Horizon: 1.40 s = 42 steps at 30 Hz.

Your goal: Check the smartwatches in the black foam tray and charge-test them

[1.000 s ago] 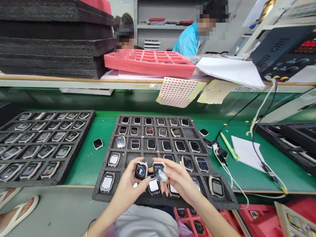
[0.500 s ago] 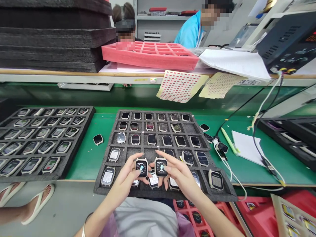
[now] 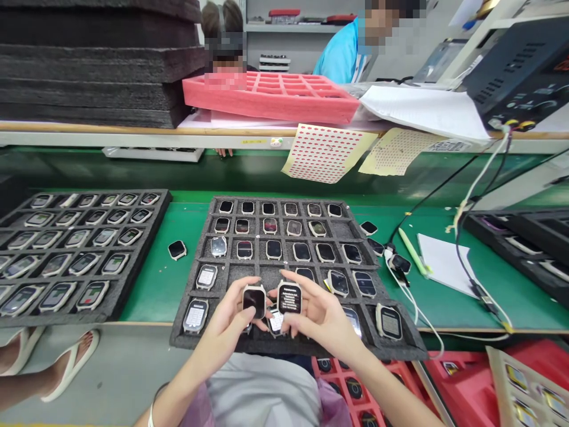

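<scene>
My left hand [image 3: 233,311] grips a smartwatch body [image 3: 254,299] without a strap, its screen dark and the thumb on the lower part of the glass. Beside it, my right hand [image 3: 317,311] holds a second smartwatch [image 3: 289,296] whose screen shows lines of white text; that thumb lies at its lower edge. Both watches face me, a small gap apart, above the near rows of a dark foam tray [image 3: 235,341]. Several more watch bodies sit in the tray's compartments, some with lit white screens. My hands hide part of the near rows.
Another foam tray of watches [image 3: 137,261] lies at left, with a loose watch [image 3: 176,249] between the trays. Right of my tray are cables [image 3: 406,290], a green pen [image 3: 412,252] and white paper [image 3: 447,267]. A red tray [image 3: 267,101] rests on the shelf; two people are beyond it.
The left watch's screen has gone from a lit dial to dark. The right watch's has gone from a dial to text, and the right thumb has slid down. Both hands stay nearly in place.
</scene>
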Tool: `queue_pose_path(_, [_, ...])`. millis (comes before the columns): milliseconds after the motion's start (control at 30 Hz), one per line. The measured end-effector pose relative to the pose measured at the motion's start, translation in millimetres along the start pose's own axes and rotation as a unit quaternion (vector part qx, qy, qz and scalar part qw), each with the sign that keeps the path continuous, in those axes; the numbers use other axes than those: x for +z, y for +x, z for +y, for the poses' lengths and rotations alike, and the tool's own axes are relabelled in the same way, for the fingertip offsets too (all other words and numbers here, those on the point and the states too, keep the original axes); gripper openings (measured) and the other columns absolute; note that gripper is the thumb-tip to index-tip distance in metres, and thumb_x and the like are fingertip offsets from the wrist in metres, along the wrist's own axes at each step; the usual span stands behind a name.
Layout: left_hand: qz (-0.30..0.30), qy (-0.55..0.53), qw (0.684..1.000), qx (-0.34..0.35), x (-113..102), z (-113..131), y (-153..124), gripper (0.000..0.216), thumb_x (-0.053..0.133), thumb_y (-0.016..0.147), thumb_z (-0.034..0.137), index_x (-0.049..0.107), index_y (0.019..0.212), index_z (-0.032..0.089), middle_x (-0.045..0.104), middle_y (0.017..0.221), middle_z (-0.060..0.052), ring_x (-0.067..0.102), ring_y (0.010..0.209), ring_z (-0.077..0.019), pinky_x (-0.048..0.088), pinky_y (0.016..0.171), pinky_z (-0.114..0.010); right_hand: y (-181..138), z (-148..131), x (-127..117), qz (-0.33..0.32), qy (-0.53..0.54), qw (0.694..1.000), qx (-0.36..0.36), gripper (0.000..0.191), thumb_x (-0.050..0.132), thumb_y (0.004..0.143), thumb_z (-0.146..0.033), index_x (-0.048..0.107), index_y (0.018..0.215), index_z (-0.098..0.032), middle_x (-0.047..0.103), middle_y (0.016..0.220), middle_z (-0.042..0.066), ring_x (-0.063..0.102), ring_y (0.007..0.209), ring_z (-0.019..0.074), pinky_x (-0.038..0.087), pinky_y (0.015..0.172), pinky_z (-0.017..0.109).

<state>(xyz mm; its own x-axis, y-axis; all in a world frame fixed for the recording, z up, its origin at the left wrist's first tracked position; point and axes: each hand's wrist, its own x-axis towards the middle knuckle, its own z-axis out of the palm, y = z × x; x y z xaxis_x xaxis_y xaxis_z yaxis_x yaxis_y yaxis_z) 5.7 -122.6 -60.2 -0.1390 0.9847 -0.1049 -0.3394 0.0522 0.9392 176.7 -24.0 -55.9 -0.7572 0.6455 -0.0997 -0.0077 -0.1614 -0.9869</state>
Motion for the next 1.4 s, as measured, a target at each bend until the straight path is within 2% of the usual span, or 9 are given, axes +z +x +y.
queue_pose_path(167, [0.057,0.014,0.998,0.036,-4,-2,3,0.042,0.059,0.082,0.026,0.043,0.12,0.021,0.059,0.095,-0.006,0.062,0.075,-0.0167,0.051,0.061,-0.027,19,-9,-8,-0.07,-0.217,0.973,-0.034,0.054,0.064,0.081,-0.019,0.041,0.129,-0.019,0.064,0.103,0.008,0.067,0.08,0.0192,0.056,0.072,0.033])
queue_pose_path(267, [0.063,0.021,0.997,0.036,-3,-1,3,0.044,0.061,0.08,0.028,0.043,0.119,0.021,0.06,0.092,-0.005,0.062,0.074,-0.0169,0.05,0.061,-0.027,41,-13,-13,-0.081,-0.469,0.869,-0.137,0.046,0.068,0.077,-0.02,0.052,0.12,-0.015,0.059,0.108,0.011,0.059,0.097,0.0252,0.05,0.084,0.04])
queue_pose_path(367, [0.053,0.028,0.998,0.023,-2,-1,0,0.044,0.06,0.081,0.029,0.043,0.121,0.022,0.06,0.095,-0.006,0.061,0.075,-0.0171,0.05,0.063,-0.028,51,-22,-20,-0.113,-0.596,0.775,-0.181,0.054,0.071,0.078,-0.031,0.051,0.125,-0.015,0.056,0.111,0.013,0.053,0.102,0.0277,0.046,0.086,0.042])
queue_pose_path(567, [0.099,0.087,0.991,0.005,-6,-7,0,0.046,0.064,0.076,0.029,0.046,0.118,0.023,0.057,0.088,-0.001,0.054,0.063,-0.0123,0.044,0.053,-0.023,33,-41,-53,-0.06,-0.699,0.703,-0.114,0.02,0.051,0.093,-0.03,0.065,0.093,-0.016,0.062,0.085,0.009,0.059,0.082,0.0245,0.045,0.076,0.038])
queue_pose_path(833, [0.108,0.222,0.968,0.041,5,-9,6,0.039,0.063,0.076,0.024,0.052,0.113,0.021,0.059,0.088,-0.001,0.055,0.075,-0.0161,0.043,0.072,-0.026,26,-4,-47,0.076,-0.625,0.775,-0.047,0.019,0.058,0.088,-0.021,0.059,0.104,-0.011,0.061,0.092,0.012,0.06,0.084,0.0259,0.047,0.074,0.036])
queue_pose_path(1000, [0.124,0.291,0.948,0.038,7,-13,4,0.035,0.056,0.079,0.021,0.049,0.114,0.02,0.058,0.084,0.0,0.054,0.068,-0.0146,0.042,0.063,-0.025,27,-8,-43,0.04,-0.563,0.823,-0.066,0.014,0.064,0.084,-0.024,0.059,0.095,-0.015,0.06,0.082,0.004,0.058,0.071,0.0178,0.047,0.065,0.028])
queue_pose_path(1200, [0.113,0.313,0.942,0.032,7,-13,3,0.035,0.053,0.079,0.018,0.05,0.115,0.02,0.062,0.1,-0.003,0.057,0.09,-0.018,0.043,0.082,-0.029,5,-22,-34,-0.025,-0.219,0.974,-0.055,0.012,0.049,0.093,-0.03,0.05,0.099,-0.02,0.061,0.102,0.007,0.063,0.084,0.0179,0.052,0.064,0.027])
queue_pose_path(1300, [0.107,0.297,0.948,0.035,8,-16,3,0.041,0.055,0.08,0.021,0.047,0.12,0.021,0.063,0.107,-0.004,0.058,0.095,-0.0187,0.043,0.086,-0.03,-2,-13,-25,-0.026,-0.038,0.999,0.0,0.018,0.054,0.091,-0.03,0.048,0.104,-0.019,0.065,0.094,0.008,0.064,0.059,0.0145,0.047,0.04,0.02])
queue_pose_path(1400, [0.103,0.272,0.956,0.043,8,-18,3,0.048,0.057,0.08,0.024,0.044,0.126,0.022,0.062,0.115,-0.005,0.057,0.103,-0.0196,0.043,0.089,-0.03,-4,-3,-19,-0.035,0.052,0.997,0.034,0.036,0.059,0.088,-0.031,0.047,0.119,-0.017,0.067,0.096,0.011,0.06,0.05,0.0107,0.044,0.037,0.017])
